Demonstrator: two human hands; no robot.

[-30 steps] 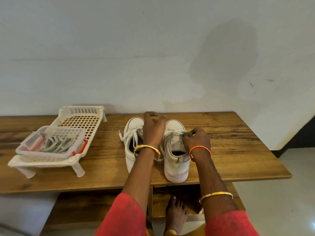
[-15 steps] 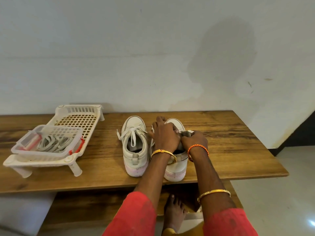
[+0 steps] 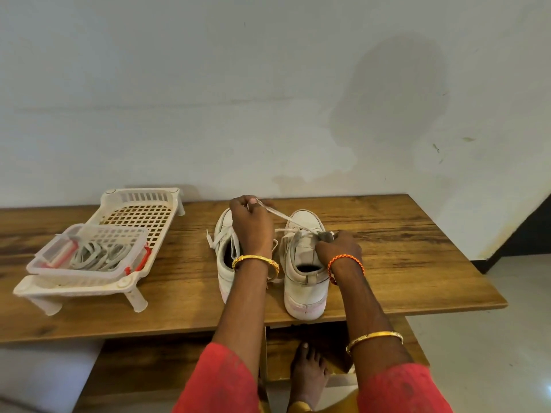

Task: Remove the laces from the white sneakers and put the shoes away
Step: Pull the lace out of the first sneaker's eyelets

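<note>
Change since half a second ago: the left hand (image 3: 252, 226), which was bunched against the right hand (image 3: 338, 248) over the right shoe (image 3: 304, 263), now sits up and away over the toe of the left shoe (image 3: 225, 254). A length of lace (image 3: 283, 217) runs taut from its pinched fingertips down to the right shoe's eyelets. Reading: one pass of lace is being drawn out of the right shoe. Unlacing there is under way, not finished.

Grip, left: thumb and fingers pinch the lace end. Grip, right: fingers curled on the tongue and upper edge of the right shoe, steadying it against the pull.

Position: both shoes stand side by side on the surface (image 3: 402, 263), heels toward the person, toes toward the wall (image 3: 268, 84). The left shoe keeps its lace, with a loose end trailing off its left side. Neither shoe is put away yet.

Materials and shapes:
- Shoes: white, smooth upper, looks like leather or a synthetic; thick soles with a pinkish tinge at the heel.
- Lace: flat, pale, limp where slack.
- Surface: wood-grain board, brown, matt.
- Rack (image 3: 131, 234): white plastic, lattice floor, slotted end, short legs, at the left.
- Basket (image 3: 89, 257): clear plastic with red clips, resting on the rack, holds pale coiled strips, possibly laces; cannot tell.
</note>
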